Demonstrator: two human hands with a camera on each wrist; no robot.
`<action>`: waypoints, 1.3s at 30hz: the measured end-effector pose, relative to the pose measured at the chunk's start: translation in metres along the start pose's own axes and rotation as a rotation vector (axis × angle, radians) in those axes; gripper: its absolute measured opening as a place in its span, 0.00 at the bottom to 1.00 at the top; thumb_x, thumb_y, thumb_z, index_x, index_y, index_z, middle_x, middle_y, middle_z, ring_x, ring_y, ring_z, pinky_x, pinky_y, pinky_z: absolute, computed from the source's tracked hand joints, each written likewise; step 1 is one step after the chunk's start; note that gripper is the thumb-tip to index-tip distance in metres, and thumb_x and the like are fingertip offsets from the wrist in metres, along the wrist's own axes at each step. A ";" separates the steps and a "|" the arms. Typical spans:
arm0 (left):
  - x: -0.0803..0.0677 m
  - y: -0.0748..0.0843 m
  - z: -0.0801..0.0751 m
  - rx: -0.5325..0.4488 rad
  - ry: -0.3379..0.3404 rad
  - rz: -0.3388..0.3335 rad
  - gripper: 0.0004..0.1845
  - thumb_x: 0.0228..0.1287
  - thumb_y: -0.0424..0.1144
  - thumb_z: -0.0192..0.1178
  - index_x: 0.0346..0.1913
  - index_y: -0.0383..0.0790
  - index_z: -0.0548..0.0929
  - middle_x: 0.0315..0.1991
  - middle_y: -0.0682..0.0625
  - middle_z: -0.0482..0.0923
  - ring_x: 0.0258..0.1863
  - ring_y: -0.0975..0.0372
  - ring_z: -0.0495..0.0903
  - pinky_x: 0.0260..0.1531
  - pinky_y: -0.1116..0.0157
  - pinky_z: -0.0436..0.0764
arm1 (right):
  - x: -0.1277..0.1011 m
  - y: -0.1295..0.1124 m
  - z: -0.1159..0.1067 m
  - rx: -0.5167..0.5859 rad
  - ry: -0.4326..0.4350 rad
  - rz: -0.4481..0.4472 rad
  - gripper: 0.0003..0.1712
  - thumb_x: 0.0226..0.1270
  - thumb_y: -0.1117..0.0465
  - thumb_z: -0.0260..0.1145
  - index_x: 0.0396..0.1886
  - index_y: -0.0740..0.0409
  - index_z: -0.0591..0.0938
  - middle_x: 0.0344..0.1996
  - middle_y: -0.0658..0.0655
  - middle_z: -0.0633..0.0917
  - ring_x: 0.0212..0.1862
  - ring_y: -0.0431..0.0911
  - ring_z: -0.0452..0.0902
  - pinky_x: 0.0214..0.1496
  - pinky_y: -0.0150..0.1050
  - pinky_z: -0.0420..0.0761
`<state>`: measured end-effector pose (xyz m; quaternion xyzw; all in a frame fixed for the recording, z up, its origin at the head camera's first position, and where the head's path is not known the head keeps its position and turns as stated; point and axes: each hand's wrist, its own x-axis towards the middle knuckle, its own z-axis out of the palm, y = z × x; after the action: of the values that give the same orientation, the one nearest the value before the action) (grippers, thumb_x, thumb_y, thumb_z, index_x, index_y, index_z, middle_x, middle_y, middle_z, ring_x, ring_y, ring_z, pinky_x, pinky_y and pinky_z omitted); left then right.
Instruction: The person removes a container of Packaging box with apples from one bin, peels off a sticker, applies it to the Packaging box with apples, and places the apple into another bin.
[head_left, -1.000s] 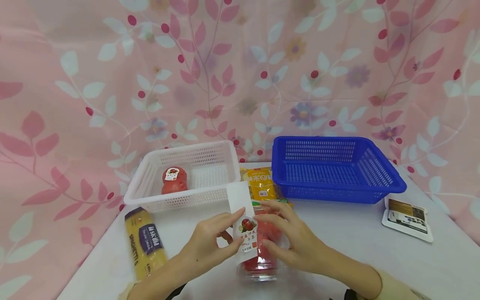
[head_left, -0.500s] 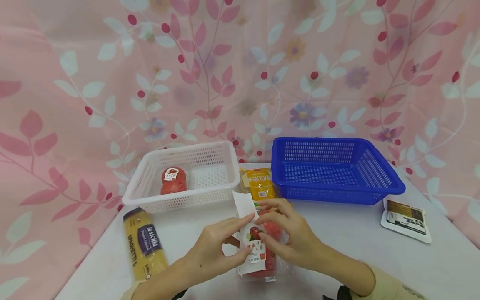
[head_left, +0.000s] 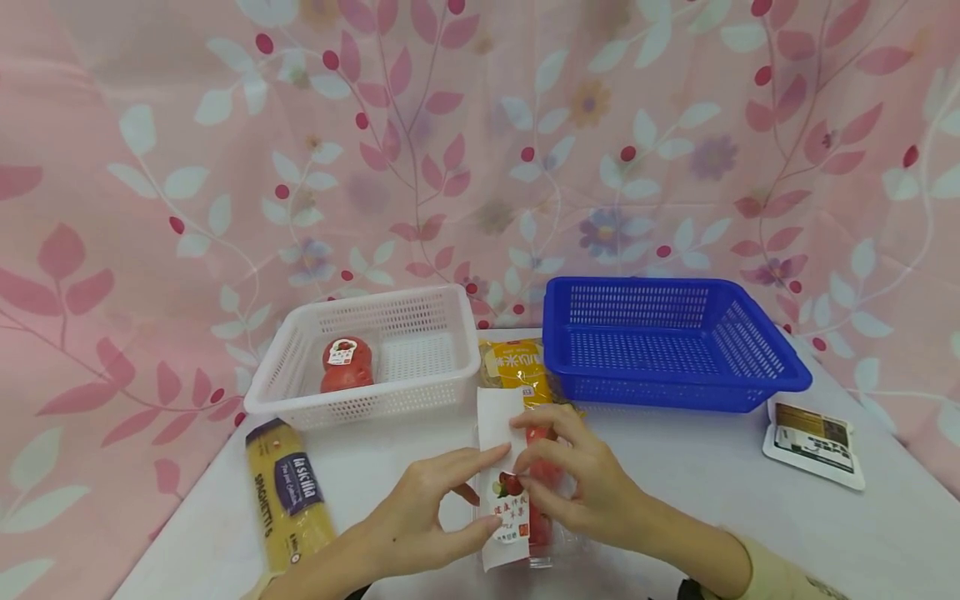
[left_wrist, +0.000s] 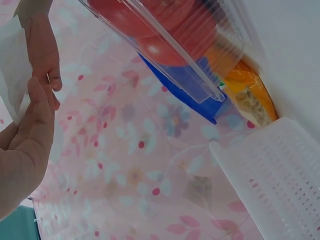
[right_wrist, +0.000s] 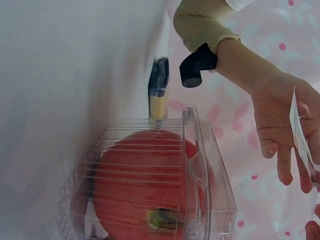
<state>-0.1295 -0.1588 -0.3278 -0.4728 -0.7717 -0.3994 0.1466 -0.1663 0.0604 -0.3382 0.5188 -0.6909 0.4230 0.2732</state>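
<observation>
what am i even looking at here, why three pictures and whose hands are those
There is no machine here: a person works at a table with bare hands and wears three cameras. The big picture comes from the head camera, looking forward and down. The other two come from cameras on each wrist, so they look tilted and very close.

The left hand and right hand both pinch a white paper label over a clear plastic box of red apples lying on the table. The right wrist view shows that box up close.

Behind the hands stand a white basket with another pack of apples inside, and a blue basket. Between them lies a yellow packet. A spaghetti pack lies at the left and a small dark-printed sachet at the right.
</observation>
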 end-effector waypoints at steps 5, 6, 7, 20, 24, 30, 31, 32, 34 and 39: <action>-0.002 -0.001 -0.001 0.014 -0.010 -0.006 0.29 0.56 0.34 0.62 0.62 0.32 0.68 0.49 0.48 0.77 0.42 0.66 0.77 0.34 0.76 0.77 | -0.002 0.000 0.001 -0.005 0.000 -0.048 0.12 0.48 0.70 0.64 0.31 0.50 0.78 0.50 0.59 0.75 0.50 0.50 0.68 0.48 0.35 0.71; -0.003 -0.001 -0.002 0.018 -0.009 -0.006 0.29 0.56 0.33 0.62 0.62 0.31 0.68 0.49 0.48 0.77 0.42 0.66 0.77 0.34 0.76 0.77 | -0.002 0.000 0.001 -0.003 0.002 -0.063 0.11 0.49 0.70 0.63 0.30 0.50 0.78 0.49 0.60 0.75 0.48 0.49 0.68 0.47 0.35 0.71; -0.003 -0.001 -0.002 0.019 -0.009 -0.008 0.29 0.56 0.33 0.61 0.62 0.31 0.68 0.48 0.48 0.77 0.41 0.66 0.77 0.34 0.76 0.77 | -0.002 0.001 0.001 0.000 0.000 -0.075 0.11 0.50 0.70 0.63 0.30 0.50 0.78 0.49 0.60 0.75 0.48 0.49 0.68 0.47 0.34 0.71; -0.010 -0.005 -0.005 0.029 0.036 -0.163 0.26 0.60 0.32 0.59 0.62 0.37 0.70 0.50 0.47 0.77 0.38 0.65 0.79 0.33 0.73 0.79 | -0.005 -0.006 -0.001 0.017 -0.040 -0.121 0.11 0.48 0.71 0.64 0.27 0.51 0.75 0.46 0.59 0.76 0.51 0.53 0.67 0.56 0.40 0.69; -0.012 -0.007 -0.008 0.046 0.054 -0.217 0.23 0.63 0.32 0.56 0.61 0.38 0.71 0.51 0.48 0.78 0.38 0.65 0.79 0.34 0.72 0.79 | -0.004 -0.009 -0.003 0.009 -0.063 -0.137 0.06 0.55 0.67 0.62 0.27 0.51 0.75 0.45 0.58 0.76 0.52 0.52 0.67 0.60 0.42 0.66; -0.018 -0.011 -0.014 0.083 0.067 -0.287 0.21 0.64 0.34 0.55 0.61 0.39 0.72 0.51 0.50 0.77 0.44 0.63 0.78 0.35 0.70 0.79 | -0.008 -0.006 -0.002 0.026 -0.097 -0.172 0.10 0.49 0.68 0.65 0.29 0.51 0.75 0.45 0.57 0.77 0.51 0.52 0.67 0.56 0.41 0.69; -0.018 -0.012 -0.015 0.094 0.071 -0.296 0.21 0.64 0.34 0.55 0.61 0.40 0.72 0.51 0.50 0.77 0.44 0.63 0.78 0.35 0.70 0.79 | -0.009 -0.005 -0.002 0.029 -0.100 -0.181 0.09 0.50 0.68 0.65 0.29 0.51 0.75 0.45 0.57 0.77 0.50 0.52 0.67 0.56 0.41 0.69; -0.019 -0.013 -0.016 0.104 0.076 -0.307 0.21 0.64 0.34 0.55 0.60 0.40 0.73 0.51 0.50 0.77 0.45 0.63 0.78 0.35 0.70 0.79 | -0.009 -0.004 -0.002 0.029 -0.103 -0.185 0.08 0.52 0.67 0.64 0.30 0.51 0.75 0.46 0.57 0.77 0.50 0.52 0.67 0.57 0.42 0.69; -0.021 -0.015 -0.018 0.126 0.086 -0.326 0.20 0.65 0.35 0.55 0.60 0.40 0.73 0.52 0.51 0.77 0.47 0.63 0.77 0.35 0.69 0.79 | -0.010 -0.003 -0.002 0.033 -0.109 -0.188 0.06 0.55 0.65 0.63 0.30 0.51 0.75 0.46 0.57 0.76 0.51 0.51 0.67 0.57 0.41 0.69; -0.025 -0.020 -0.022 0.168 0.106 -0.356 0.19 0.64 0.34 0.55 0.59 0.40 0.75 0.52 0.51 0.77 0.49 0.62 0.76 0.35 0.69 0.79 | -0.012 -0.002 -0.002 0.047 -0.125 -0.182 0.04 0.58 0.64 0.62 0.31 0.51 0.75 0.47 0.56 0.76 0.52 0.51 0.67 0.56 0.39 0.70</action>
<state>-0.1368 -0.1955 -0.3379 -0.2935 -0.8649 -0.3773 0.1530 -0.1609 0.0677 -0.3461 0.6111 -0.6465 0.3792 0.2546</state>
